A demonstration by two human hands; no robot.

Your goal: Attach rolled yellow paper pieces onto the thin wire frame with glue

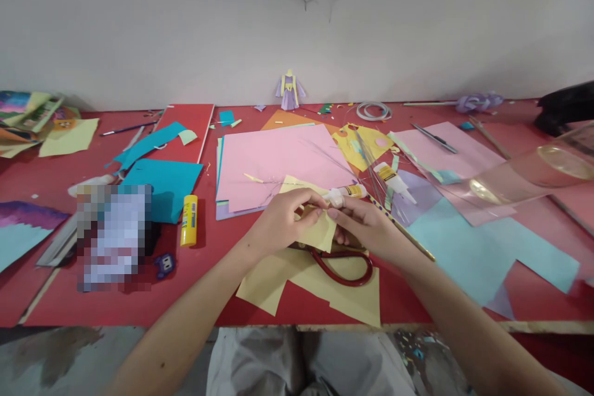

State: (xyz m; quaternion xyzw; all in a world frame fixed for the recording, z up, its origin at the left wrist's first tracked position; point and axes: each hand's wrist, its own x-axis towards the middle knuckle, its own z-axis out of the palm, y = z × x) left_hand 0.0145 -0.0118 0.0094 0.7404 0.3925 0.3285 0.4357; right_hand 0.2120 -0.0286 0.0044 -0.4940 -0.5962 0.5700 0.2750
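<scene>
My left hand (283, 219) and my right hand (371, 226) meet over the red table (93, 303), both pinched on a small piece of yellow paper (320, 232). Red-handled scissors (346, 266) lie just under the hands on larger yellow paper scraps (343, 294). A glue bottle (348, 193) lies right behind my fingertips, and a second glue bottle (393, 179) lies beside it to the right.
A stack of pink sheets (278, 164) lies behind the hands. A yellow glue stick (189, 219) and blue paper (162, 182) sit to the left, light blue paper (487, 253) and a clear tape roll (557, 164) to the right. A small paper doll (290, 90) stands by the wall.
</scene>
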